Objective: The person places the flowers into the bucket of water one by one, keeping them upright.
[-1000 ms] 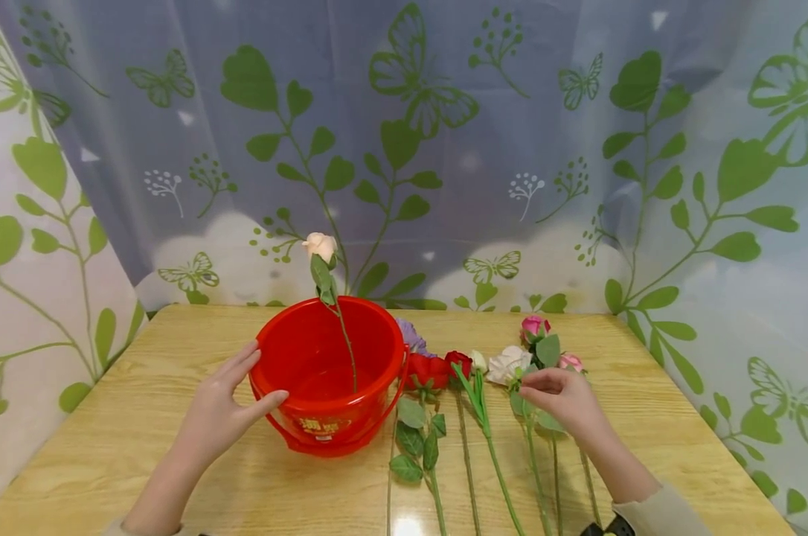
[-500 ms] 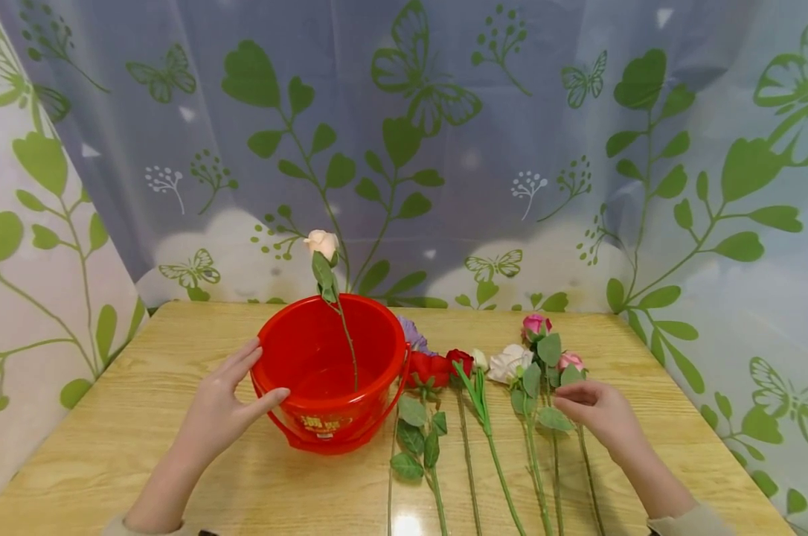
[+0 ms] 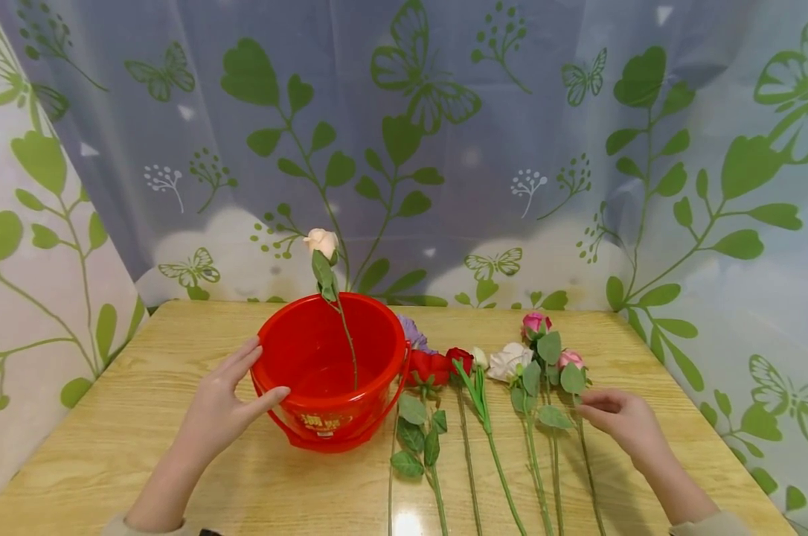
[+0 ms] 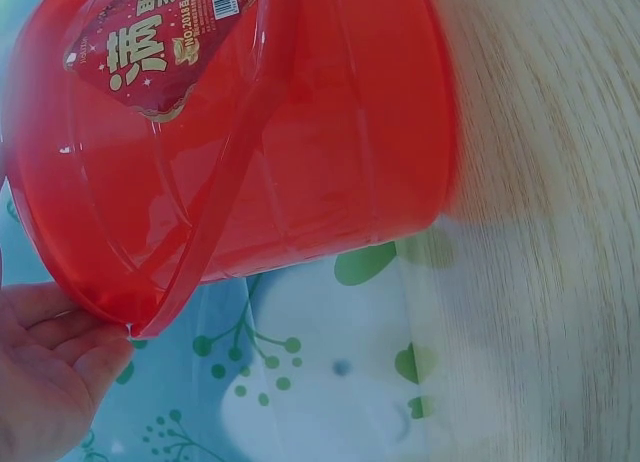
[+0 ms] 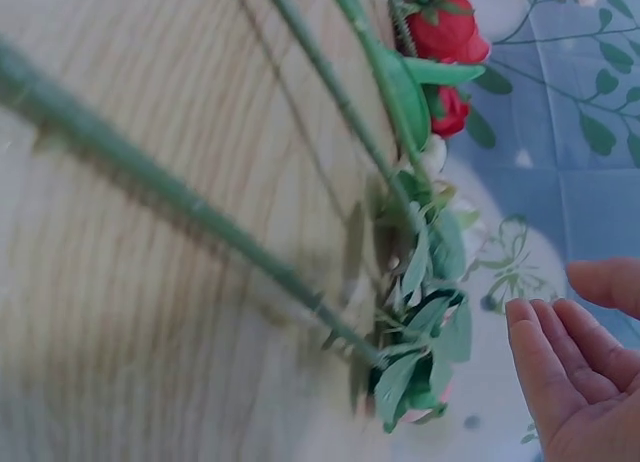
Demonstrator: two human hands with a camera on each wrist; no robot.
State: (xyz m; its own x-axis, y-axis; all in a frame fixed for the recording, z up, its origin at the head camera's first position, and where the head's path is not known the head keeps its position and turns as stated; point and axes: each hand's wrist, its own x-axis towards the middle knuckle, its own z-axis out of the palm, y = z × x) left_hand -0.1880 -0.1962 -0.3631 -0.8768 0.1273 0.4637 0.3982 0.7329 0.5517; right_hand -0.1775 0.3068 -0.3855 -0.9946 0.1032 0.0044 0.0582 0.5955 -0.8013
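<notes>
Pale pink, the rose (image 3: 571, 359) lies just beside the right hand (image 3: 623, 420), whose thumb and fingertips stand parted with nothing between them. That hand has moved rightward from near the white rose (image 3: 510, 362), which seems to make the outermost flower its nearest choice. Bloom toward the curtain (image 3: 478, 171), the pale rose lies lengthwise on the wooden table (image 3: 143, 394), stem running back toward the person. Spread, the left hand (image 3: 219, 400) rests on the red bucket (image 4: 380, 132), where a cream rose (image 3: 321, 244) leans leftward.
</notes>
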